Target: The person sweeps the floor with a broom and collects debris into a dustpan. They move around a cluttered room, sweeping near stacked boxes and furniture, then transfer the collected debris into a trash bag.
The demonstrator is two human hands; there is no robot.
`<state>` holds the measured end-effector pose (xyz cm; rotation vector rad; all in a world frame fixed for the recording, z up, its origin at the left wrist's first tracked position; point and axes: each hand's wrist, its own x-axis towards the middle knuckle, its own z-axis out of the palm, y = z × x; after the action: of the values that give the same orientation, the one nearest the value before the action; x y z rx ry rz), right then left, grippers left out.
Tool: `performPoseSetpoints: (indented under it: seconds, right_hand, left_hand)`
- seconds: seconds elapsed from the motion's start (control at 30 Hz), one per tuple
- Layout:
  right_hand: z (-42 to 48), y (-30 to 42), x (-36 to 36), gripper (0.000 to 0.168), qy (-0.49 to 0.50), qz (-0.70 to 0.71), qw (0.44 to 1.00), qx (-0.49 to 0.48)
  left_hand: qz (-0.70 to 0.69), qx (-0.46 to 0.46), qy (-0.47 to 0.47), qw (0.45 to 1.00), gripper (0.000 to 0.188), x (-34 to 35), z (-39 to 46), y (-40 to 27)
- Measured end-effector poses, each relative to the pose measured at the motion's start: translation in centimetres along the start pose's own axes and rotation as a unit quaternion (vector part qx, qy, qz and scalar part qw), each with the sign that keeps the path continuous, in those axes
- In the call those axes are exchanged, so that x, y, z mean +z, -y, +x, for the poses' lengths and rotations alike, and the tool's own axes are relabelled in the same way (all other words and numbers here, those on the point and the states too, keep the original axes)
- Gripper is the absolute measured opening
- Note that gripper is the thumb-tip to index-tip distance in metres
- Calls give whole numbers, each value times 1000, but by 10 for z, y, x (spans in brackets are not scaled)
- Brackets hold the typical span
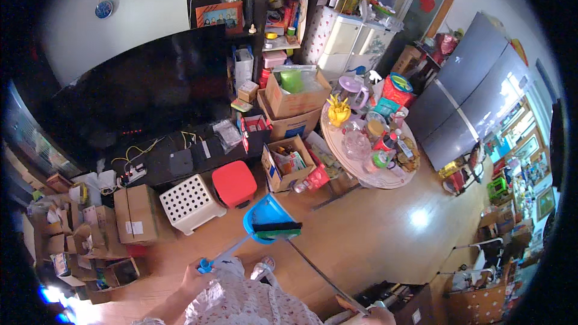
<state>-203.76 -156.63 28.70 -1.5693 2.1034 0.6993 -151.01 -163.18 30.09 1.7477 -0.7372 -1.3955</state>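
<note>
My left hand grips the blue top of a long-handled dustpan. Its blue pan rests on the wooden floor in front of my feet. At the lower right my right hand is closed around the upper end of a broom's thin stick. The broom head, with dark bristles and a green edge, lies across the mouth of the pan. Whether any sweepings lie in the pan cannot be made out. One of my feet, in a sandal, shows just below the pan.
Beyond the pan stand a red-lidded bin, a white perforated stool and an open cardboard box. A round table crowded with jars and bottles is ahead right. Cardboard boxes pile up at left; a dark cabinet sits near my right hand.
</note>
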Motion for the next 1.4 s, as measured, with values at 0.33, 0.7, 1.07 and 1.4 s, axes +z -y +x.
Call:
performPoseSetpoints:
  seconds: [0.33, 0.7, 1.07, 1.4]
  right_hand:
    - [66, 1, -98, 41, -144, -133, 979, -63]
    - [39, 49, -242, 34, -155, -128, 974, -100]
    - [-19, 80, -300, 29, -187, -240, 939, -162]
    - [-35, 120, -322, 28, -171, -296, 932, -118]
  left_hand:
    - [-113, -86, -84, 986, 30, 4, -55, -65]
    - [-98, -81, -120, 985, 26, -18, -130, -107]
    - [-99, -44, -99, 989, 24, -44, -145, -117]
    - [-65, -58, -48, 995, 22, -65, -111, -115]
